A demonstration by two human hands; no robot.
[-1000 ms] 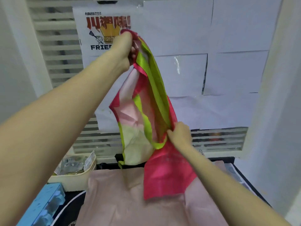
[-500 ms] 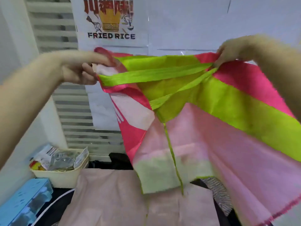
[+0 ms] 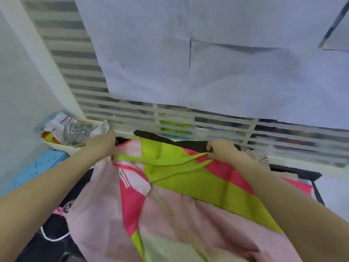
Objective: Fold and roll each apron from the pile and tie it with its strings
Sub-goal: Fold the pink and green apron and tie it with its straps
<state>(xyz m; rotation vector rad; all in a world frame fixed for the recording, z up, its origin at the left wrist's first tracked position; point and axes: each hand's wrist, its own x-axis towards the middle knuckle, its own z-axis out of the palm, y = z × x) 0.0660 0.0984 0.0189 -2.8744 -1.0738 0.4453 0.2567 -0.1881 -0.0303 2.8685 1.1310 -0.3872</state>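
Apron, pink and green, is held spread over the table, its top corners pinched by left hand and right hand.

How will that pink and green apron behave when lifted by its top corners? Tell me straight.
Probably floppy: the apron lies in soft wrinkles and sags between the left hand and right hand gripping its top edge. Likely light, since the thin cloth lets colours show through. Its loose green strings may dangle or tangle.

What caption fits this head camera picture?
Left hand and right hand spread a pink-and-green apron flat.
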